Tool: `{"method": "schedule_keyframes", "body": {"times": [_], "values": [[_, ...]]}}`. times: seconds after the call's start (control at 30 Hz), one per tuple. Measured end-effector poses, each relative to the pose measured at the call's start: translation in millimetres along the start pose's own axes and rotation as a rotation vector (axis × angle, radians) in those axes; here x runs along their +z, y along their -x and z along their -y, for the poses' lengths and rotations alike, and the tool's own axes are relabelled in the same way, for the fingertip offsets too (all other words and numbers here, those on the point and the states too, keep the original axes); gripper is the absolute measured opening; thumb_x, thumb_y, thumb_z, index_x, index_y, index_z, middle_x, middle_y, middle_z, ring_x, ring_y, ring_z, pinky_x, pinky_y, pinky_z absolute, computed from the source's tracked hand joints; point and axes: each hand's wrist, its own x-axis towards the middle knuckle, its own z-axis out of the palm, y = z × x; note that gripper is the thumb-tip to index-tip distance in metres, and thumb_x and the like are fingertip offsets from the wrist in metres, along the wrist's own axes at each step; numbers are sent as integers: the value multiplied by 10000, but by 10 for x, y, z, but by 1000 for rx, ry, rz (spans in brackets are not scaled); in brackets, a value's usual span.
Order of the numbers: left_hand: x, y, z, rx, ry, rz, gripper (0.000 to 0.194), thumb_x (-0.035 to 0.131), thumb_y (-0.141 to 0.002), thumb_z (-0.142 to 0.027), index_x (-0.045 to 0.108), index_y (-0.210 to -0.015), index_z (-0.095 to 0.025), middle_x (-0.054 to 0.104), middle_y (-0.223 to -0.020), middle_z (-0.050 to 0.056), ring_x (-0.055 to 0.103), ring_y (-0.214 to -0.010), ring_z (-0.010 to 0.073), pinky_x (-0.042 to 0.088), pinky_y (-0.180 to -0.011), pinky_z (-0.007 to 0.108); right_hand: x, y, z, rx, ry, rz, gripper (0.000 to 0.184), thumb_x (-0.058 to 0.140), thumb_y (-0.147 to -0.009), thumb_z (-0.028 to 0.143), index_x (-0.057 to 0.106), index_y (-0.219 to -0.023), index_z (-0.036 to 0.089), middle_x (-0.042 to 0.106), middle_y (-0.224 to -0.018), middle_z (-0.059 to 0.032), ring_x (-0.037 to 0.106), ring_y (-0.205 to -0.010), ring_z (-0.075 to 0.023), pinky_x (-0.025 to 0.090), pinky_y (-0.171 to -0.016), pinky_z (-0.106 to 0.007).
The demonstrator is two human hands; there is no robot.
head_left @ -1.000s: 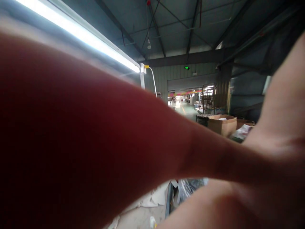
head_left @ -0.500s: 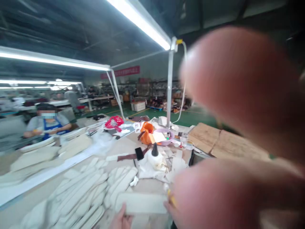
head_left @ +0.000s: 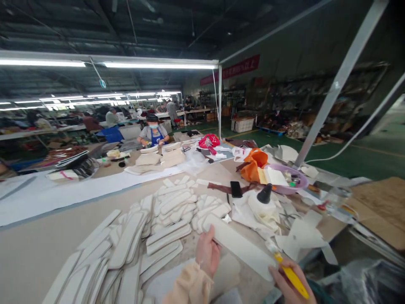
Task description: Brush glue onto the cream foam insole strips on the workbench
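My left hand [head_left: 207, 253] grips the far left end of a long, cream, round-ended strip [head_left: 242, 245], thumb on top. My right hand [head_left: 292, 280] is closed round a brush with a yellow handle [head_left: 294, 276]. The brush's pale bristles [head_left: 271, 245] are beside the strip's right edge; whether they touch it I cannot tell. Fingers of that same hand also meet the strip's near right end. Many similar strips [head_left: 128, 238] lie in loose, overlapping piles left of my hands. Beyond the held strip stands a white container with a black conical top [head_left: 264, 194].
A phone [head_left: 236, 189], an orange bag [head_left: 253, 164] and a lilac basin [head_left: 300, 185] stand farther back. White scraps [head_left: 305, 236] lie to the right. A metal post [head_left: 338, 88] rises at the table's right side. A co-worker [head_left: 154, 133] sits across the table.
Large blurred fingers near the lens are gone. The view has swung left and down. The held strip now slants down to the right, and the brush shows clearly.
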Motion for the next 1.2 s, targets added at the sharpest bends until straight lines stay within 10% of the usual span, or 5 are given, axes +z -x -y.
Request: {"method": "schedule_keyframes", "body": {"times": [1.2], "values": [[50, 77, -151, 332, 132, -158, 142, 593, -806, -171, 615, -942, -134, 690, -949, 100, 653, -920, 199, 516, -869, 327, 293, -580, 52, 12, 12, 248, 455, 772, -571, 434, 511, -876, 221, 564, -770, 22, 545, -603, -127, 494, -566, -234]]}}
